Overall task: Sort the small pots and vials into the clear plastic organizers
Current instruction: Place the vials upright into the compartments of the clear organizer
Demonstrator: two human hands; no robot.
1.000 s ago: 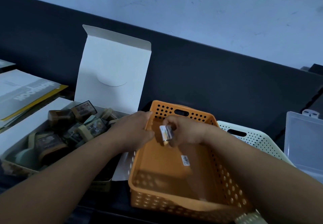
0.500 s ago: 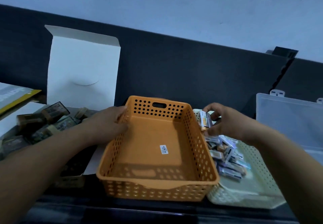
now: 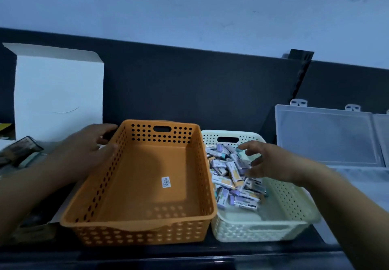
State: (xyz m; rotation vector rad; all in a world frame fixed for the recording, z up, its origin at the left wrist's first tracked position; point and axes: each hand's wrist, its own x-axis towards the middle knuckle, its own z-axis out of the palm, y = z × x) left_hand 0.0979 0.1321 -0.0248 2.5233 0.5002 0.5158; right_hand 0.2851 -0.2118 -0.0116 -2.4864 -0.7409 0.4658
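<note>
Head view. Nearest is the dark bench (image 3: 189,255) edge. On it stand two perforated baskets, touching side by side.

- Orange basket (image 3: 136,225), on the left: nothing inside but a small white barcode sticker (image 3: 165,182) on its floor, print too small to read.
- Left hand (image 3: 84,154): laid against the orange basket's left wall, fingers fairly straight and apart, thumb at the rim. Judged to be steadying the basket, not lifting it.
- Cream basket (image 3: 263,230), on the right: holds a loose heap of small packets (image 3: 233,177), white with purple and yellow panels. Their lettering is blurred and no brand can be made out. Probably boxed vials.
- Right hand (image 3: 271,164): hovers just over the heap, fingers spread and slightly bent, gripping nothing. Judged to be poised to pick a packet.

Farther left, dark pots (image 3: 23,147) crowd a white carton whose flap (image 3: 59,93) stands upright, leaving the contents within reach. Farther right, a clear organizer (image 3: 328,137) lies with its lid open against the dark back panel, ready to be filled. No pots or packets can be seen in it. Sorting into the organizer looks barely started.
</note>
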